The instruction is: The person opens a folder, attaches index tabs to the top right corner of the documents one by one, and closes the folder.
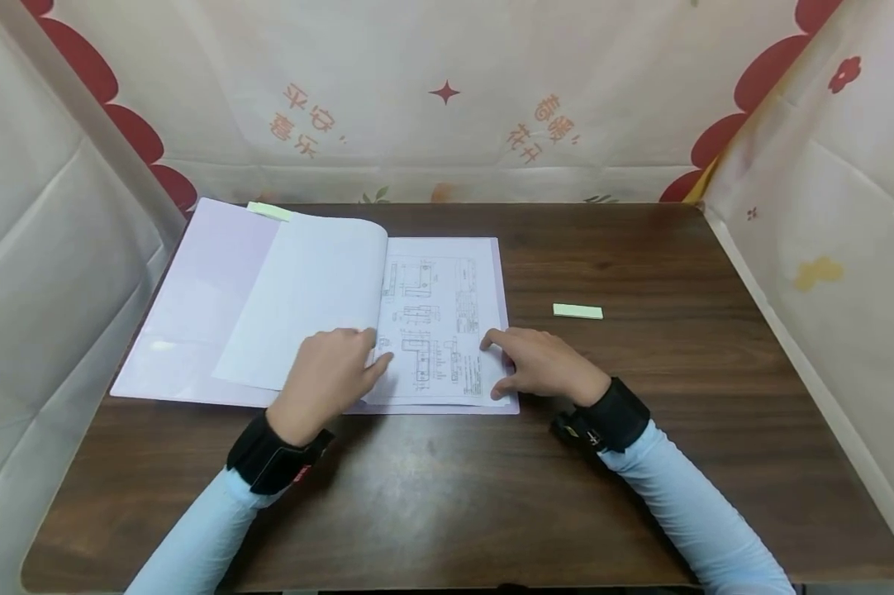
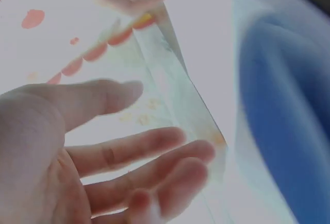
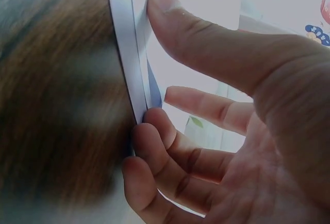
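A pale lilac folder lies spread on the table, white sheets inside. On its right side is a page of printed technical drawings; a blank white page is turned over to the left. My left hand is over the turned page near the spine, thumb pointing toward the drawings. Its fingers are loosely bent, with nothing between them in the left wrist view. At the right edge of the drawing page is my right hand. Its thumb lies along the sheet's edge, apart from the bent fingers beside the folder's edge.
A pale green strip lies on the dark wood table, right of the folder. Another green strip shows at the top of the turned page. Light printed cloth hangs along the back and sides.
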Tool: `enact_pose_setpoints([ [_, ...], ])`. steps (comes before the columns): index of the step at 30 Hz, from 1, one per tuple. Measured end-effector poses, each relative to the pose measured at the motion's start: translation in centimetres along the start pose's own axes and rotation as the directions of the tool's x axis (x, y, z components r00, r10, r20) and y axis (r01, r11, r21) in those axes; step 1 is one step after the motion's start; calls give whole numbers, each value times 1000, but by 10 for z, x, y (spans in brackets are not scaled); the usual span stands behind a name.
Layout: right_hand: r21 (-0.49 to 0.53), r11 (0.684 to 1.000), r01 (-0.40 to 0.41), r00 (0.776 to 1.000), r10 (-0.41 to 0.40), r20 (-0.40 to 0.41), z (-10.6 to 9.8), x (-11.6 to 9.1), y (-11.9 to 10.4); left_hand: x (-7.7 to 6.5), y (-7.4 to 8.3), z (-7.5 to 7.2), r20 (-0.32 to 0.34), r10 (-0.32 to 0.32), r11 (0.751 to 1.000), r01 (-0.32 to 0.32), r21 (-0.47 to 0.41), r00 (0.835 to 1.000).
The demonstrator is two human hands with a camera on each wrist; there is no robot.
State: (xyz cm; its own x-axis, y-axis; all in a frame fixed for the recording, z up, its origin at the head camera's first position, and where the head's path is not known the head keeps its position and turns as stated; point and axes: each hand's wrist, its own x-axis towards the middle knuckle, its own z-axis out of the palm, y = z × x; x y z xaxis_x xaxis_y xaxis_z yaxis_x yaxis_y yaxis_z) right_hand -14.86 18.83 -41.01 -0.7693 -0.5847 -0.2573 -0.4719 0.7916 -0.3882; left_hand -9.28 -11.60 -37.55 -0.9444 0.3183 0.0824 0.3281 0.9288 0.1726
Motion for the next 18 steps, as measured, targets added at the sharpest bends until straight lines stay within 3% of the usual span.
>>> enact_pose_setpoints([
  [6,-9,1000,-3,1000,3,-23,1,0,0,37,19,12,138,145,988,-150,25,980],
  [9,-1,1000,13,999,-13,-43,-3,0,4,50,25,20,160,189,982,-191,1,969],
  [12,-8,999,-43,987,41,-154,-12,-1,17,57,27,27,177,213,977,-211,-30,961],
  [14,-8,989,-149,947,141,-287,-21,-4,30,59,28,30,184,217,976,-212,-50,959],
  [16,16,960,-280,870,260,-420,-31,-7,47,61,28,31,188,215,976,-207,-62,958],
  [18,67,922,-382,794,365,-486,-39,-11,62,62,27,32,188,211,977,-202,-64,959],
])
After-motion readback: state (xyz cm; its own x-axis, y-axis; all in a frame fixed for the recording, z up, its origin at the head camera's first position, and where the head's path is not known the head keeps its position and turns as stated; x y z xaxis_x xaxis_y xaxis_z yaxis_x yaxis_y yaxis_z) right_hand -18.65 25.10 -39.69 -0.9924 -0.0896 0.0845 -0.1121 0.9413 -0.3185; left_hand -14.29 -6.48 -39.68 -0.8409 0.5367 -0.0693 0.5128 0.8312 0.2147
